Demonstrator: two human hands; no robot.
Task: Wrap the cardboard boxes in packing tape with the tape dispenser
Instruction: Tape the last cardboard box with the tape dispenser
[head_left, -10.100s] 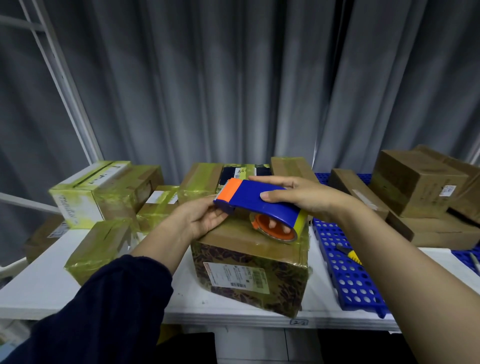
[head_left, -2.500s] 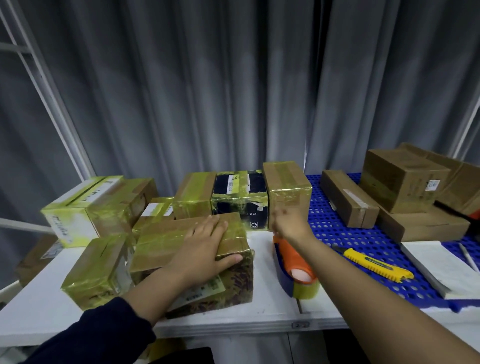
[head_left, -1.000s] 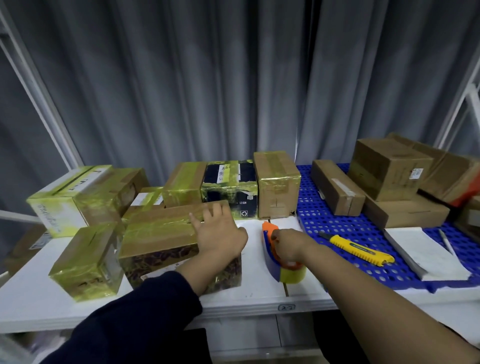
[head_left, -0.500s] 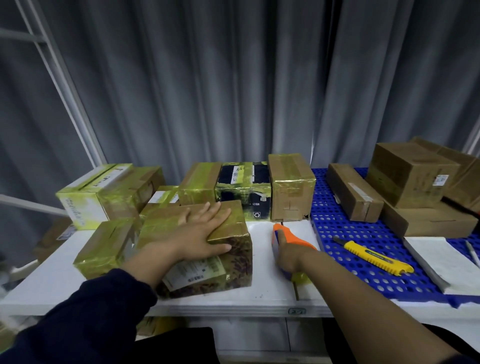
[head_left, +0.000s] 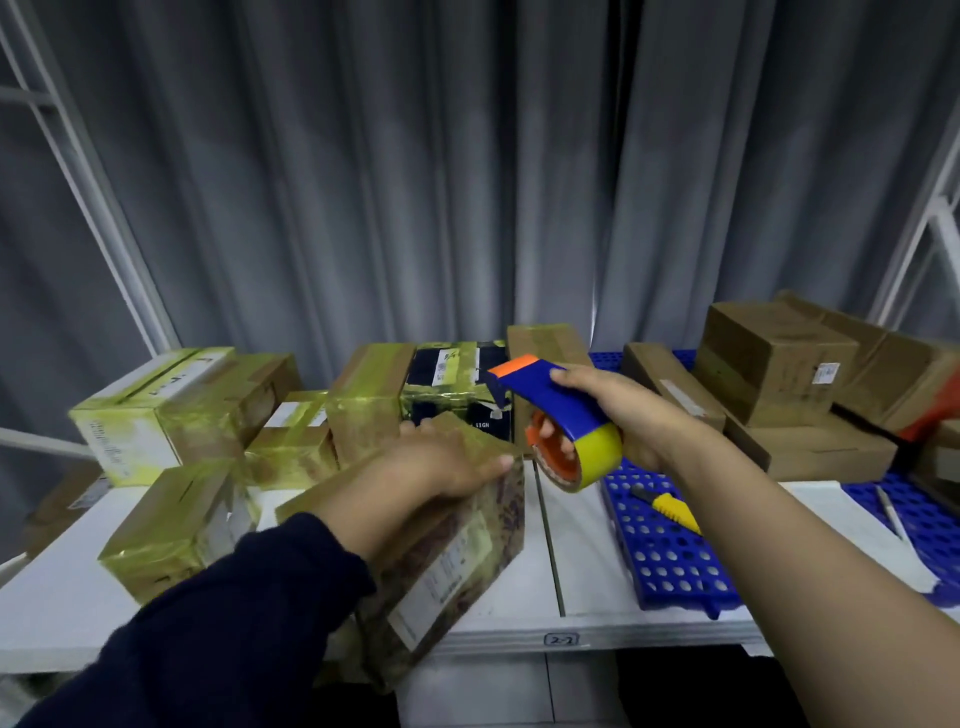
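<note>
Since half a second earlier, the blue plastic tape dispenser with an orange tip (head_left: 545, 400) has been lifted off the white table (head_left: 571, 582), and the patterned cardboard box wrapped in yellowish tape (head_left: 457, 551) has been swung so that one near corner overhangs the table's near edge. The right hand (head_left: 628, 415) grasps the dispenser in the air above the table's middle, thumb on the blue top and fingers curled through the orange core of its yellow tape roll. The dispenser's long axis slopes from the roll, low and near right, up to the orange tip, which points far left toward a dark taped box (head_left: 457, 384). The left hand (head_left: 436, 462) rests on top of the patterned box with fingers spread and relaxed, thumb out along the right edge; a white shipping label shows on the box's near right face. Glossy tape-wrapped boxes (head_left: 176, 519) cluster on the left of the table, touching one another. A blue perforated plastic panel (head_left: 670, 561) on the right bears a yellow utility knife (head_left: 675, 512), partly hidden by the right forearm, and stacked plain brown cardboard boxes (head_left: 774, 353) at its far side. Grey curtains (head_left: 363, 182) hang behind.
</note>
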